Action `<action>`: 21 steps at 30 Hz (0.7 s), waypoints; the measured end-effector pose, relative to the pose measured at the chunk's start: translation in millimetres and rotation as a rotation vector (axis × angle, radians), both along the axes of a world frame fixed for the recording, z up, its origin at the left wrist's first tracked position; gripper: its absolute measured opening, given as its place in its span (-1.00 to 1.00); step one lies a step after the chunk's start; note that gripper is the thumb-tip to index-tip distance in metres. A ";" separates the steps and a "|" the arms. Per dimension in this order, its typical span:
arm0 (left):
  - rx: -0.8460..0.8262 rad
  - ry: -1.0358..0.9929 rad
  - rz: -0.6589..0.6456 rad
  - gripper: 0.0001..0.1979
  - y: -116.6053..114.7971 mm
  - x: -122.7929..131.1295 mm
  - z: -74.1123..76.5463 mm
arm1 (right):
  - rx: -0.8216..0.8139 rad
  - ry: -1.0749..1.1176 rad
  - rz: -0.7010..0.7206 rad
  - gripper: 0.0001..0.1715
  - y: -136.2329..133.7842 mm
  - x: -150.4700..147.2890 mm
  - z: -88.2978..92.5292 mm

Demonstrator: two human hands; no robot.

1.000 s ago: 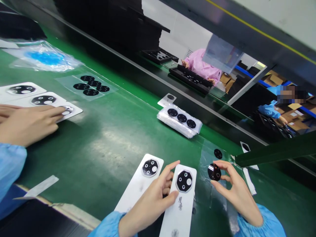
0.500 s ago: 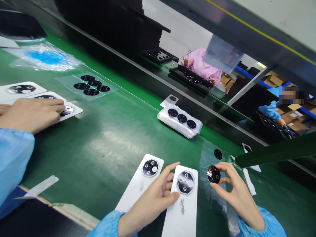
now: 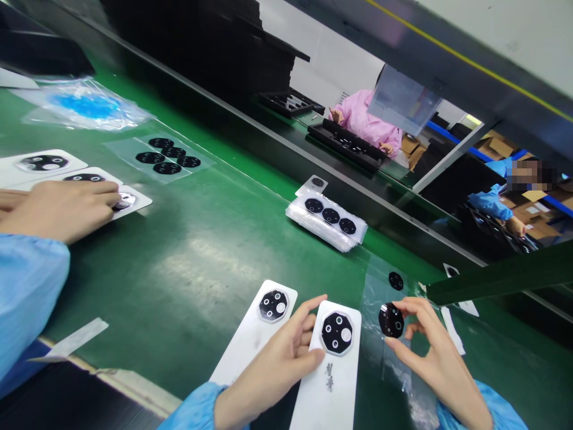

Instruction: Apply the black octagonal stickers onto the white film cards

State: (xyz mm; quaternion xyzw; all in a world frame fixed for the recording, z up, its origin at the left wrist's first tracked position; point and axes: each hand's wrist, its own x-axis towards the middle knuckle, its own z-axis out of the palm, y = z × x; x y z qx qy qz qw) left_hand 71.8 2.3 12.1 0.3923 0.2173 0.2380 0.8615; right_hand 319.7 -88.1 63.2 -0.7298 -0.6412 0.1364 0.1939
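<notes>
My left hand (image 3: 290,349) is closed around the upper part of a white phone back cover (image 3: 329,406), thumb on its near face. The cover's raised octagonal camera module (image 3: 336,333) is black with several round rings. To the right, my right hand (image 3: 430,343) pinches a black octagonal lens plate (image 3: 390,321) by its edge, apart from the cover. A second white back cover (image 3: 239,346) lies left of the held one, partly behind my left hand. Beneath the lens plate is a clear plastic film sheet (image 3: 372,280) bearing another black lens plate (image 3: 396,280).
A stack of bagged lens plates (image 3: 326,236) lies mid-table. At left, a co-worker's hand (image 3: 67,206) rests on white covers (image 3: 11,164), near a film sheet with several black plates (image 3: 168,156). A green beam (image 3: 501,278) crosses at right. Other people sit beyond the divider.
My right hand has shifted slightly right and down with the lens plate, whose bright reflection has shrunk. The held cover has turned slightly, so its camera module looks darker.
</notes>
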 end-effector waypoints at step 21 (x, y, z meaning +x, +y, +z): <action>0.065 0.070 -0.051 -0.43 -4.6 -1.2 0.4 | -0.085 0.116 0.216 -0.67 17.2 -70.4 19.1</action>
